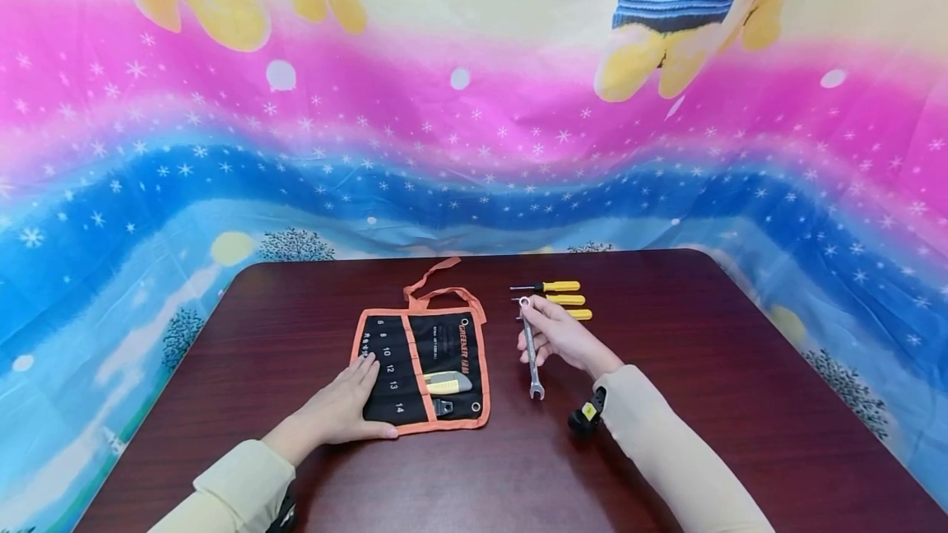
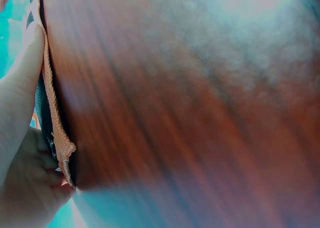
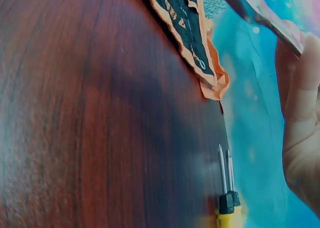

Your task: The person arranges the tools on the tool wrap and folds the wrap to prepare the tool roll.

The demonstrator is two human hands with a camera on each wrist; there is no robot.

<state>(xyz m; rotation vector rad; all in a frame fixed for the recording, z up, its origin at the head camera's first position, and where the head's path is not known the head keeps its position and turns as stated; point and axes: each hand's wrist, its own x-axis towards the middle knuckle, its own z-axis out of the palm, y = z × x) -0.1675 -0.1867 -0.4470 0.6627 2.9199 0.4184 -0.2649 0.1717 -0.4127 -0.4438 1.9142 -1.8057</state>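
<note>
My right hand [image 1: 569, 340] pinches a silver combination wrench [image 1: 530, 354] near its ring end, with the open-jaw end pointing down toward me. The wrench is held above the table, to the right of a black tool pouch [image 1: 453, 342] with orange trim. My left hand [image 1: 333, 408] rests on the pouch's left side, its fingers straight over the numbered slots and its thumb along the near edge. In the left wrist view the thumb [image 2: 27, 62] lies against the orange trim [image 2: 51, 100]. A yellow utility knife [image 1: 447, 383] sits in the pouch, above a small black item [image 1: 443, 408].
Several yellow-handled screwdrivers [image 1: 563, 286] lie behind my right hand, which partly covers them. Orange tie straps [image 1: 444, 294] trail from the pouch's far edge. The dark wooden table [image 1: 666, 311] ends at a colourful patterned cloth [image 1: 474, 122].
</note>
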